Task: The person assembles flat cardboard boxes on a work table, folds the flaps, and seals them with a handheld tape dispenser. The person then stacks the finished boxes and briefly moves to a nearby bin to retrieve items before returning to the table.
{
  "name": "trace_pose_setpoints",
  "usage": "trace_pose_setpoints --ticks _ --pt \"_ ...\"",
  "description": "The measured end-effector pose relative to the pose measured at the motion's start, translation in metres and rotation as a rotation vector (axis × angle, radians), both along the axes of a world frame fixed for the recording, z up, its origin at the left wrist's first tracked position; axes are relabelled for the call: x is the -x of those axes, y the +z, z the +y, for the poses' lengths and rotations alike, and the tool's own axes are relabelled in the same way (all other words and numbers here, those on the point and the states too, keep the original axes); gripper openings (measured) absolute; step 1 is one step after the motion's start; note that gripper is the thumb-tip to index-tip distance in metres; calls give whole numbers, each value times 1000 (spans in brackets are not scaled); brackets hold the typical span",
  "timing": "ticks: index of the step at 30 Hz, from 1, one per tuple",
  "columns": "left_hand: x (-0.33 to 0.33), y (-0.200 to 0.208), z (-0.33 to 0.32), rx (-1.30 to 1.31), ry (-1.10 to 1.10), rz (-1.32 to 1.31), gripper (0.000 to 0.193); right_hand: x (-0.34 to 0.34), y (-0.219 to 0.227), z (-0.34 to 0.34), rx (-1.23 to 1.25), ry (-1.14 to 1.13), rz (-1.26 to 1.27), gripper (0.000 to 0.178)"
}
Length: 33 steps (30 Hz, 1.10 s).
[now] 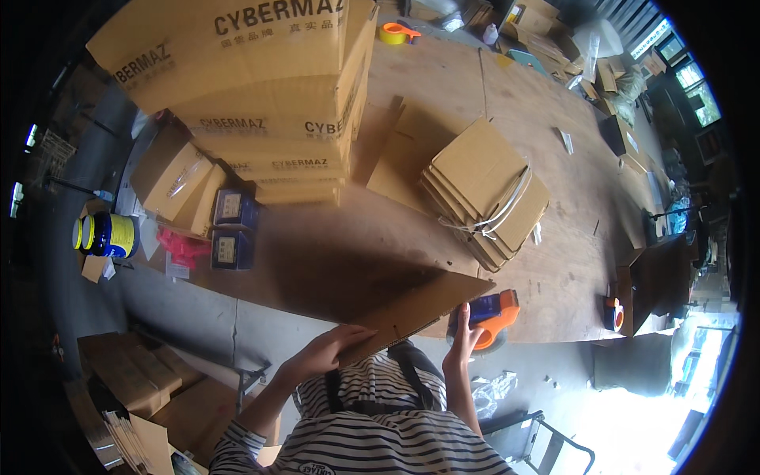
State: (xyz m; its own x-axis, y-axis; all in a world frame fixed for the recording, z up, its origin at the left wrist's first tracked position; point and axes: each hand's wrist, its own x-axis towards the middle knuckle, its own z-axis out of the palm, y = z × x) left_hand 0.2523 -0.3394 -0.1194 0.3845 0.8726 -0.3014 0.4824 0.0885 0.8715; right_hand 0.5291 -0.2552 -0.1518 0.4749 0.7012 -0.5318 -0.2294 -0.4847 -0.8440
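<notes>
I hold a flat piece of brown cardboard (419, 307) at a slant over the table's near edge. My left hand (336, 348) is closed on its near left part, with some fingers hidden behind the board. At the cardboard's right side is my right hand (463, 336), closed about an orange and blue tape dispenser (497, 318). One of its digits points up along the board's edge; the rest of that grip is partly hidden. Just beyond lies a bundle of flattened cartons (483, 174) tied with white string.
Tall stacked cartons (261, 87) stand at the far left of the wooden table (570, 253). Near them are blue boxes (231, 249), pink material (182, 247) and yellow-labelled tubs (111, 235). Other tape dispensers lie at the far edge (398, 33) and right (613, 314). Cartons (131, 372) sit lower left.
</notes>
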Motion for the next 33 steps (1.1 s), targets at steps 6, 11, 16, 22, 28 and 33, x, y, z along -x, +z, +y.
trace_pose_setpoints --ticks 6,11,16,22,28,33 --pt "-7 31 16 43 1 55 58 -5 7 13 -67 146 20 51" --pt "9 -8 -5 163 151 -348 38 -3 5 16 -117 218 53 45" --pt "-43 26 -1 -66 388 -291 49 -10 -11 17 -132 218 142 41" --pt "-41 1 -8 -344 172 394 53 -24 -15 12 -150 281 95 40" --pt "-42 22 3 -109 138 -47 63 -24 -13 16 -150 319 104 43" --pt "-15 -25 -10 445 557 -581 49 -24 -29 16 -147 296 98 53"
